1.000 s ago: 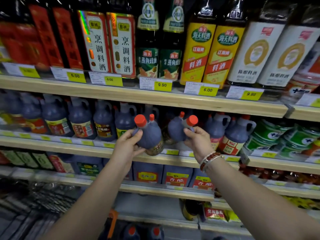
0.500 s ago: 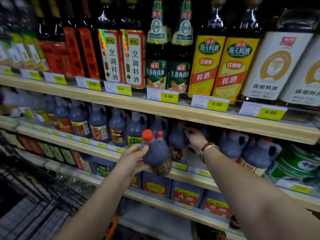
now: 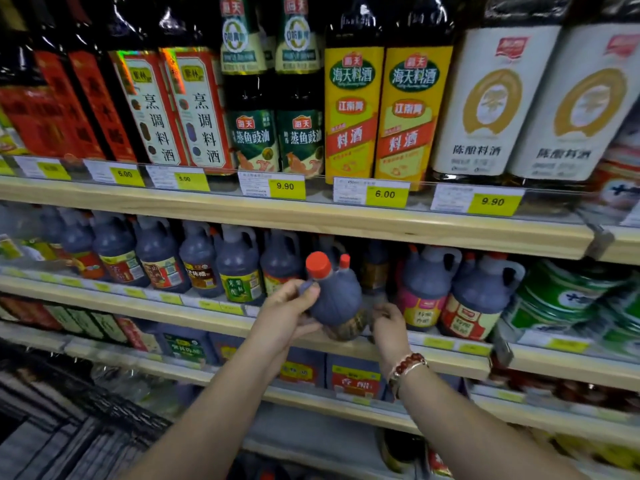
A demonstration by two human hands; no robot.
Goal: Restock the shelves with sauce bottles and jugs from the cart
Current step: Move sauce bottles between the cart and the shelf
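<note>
I hold a dark sauce jug (image 3: pixel 334 301) with a red cap, tilted, in front of the middle shelf (image 3: pixel 450 358). My left hand (image 3: pixel 285 318) grips its left side and neck. My right hand (image 3: pixel 389 329), with a bead bracelet on the wrist, curls its fingers against the jug's lower right edge. Behind the jug is a gap in the row, where another dark jug (image 3: pixel 375 268) stands deeper in. Matching jugs (image 3: pixel 427 289) with pink and red labels stand just to the right of the gap.
More dark jugs (image 3: pixel 239 268) line the middle shelf to the left, and green packs (image 3: pixel 568 299) lie at its right end. Tall bottles (image 3: pixel 353 109) fill the top shelf above yellow price tags. Square jugs (image 3: pixel 353 375) sit on the lower shelf. The wire cart (image 3: pixel 69 427) is at the lower left.
My right hand set its jug deep into the shelf gap, let go and came back to the base of the jug in my left hand. The view moved closer to the shelves.
</note>
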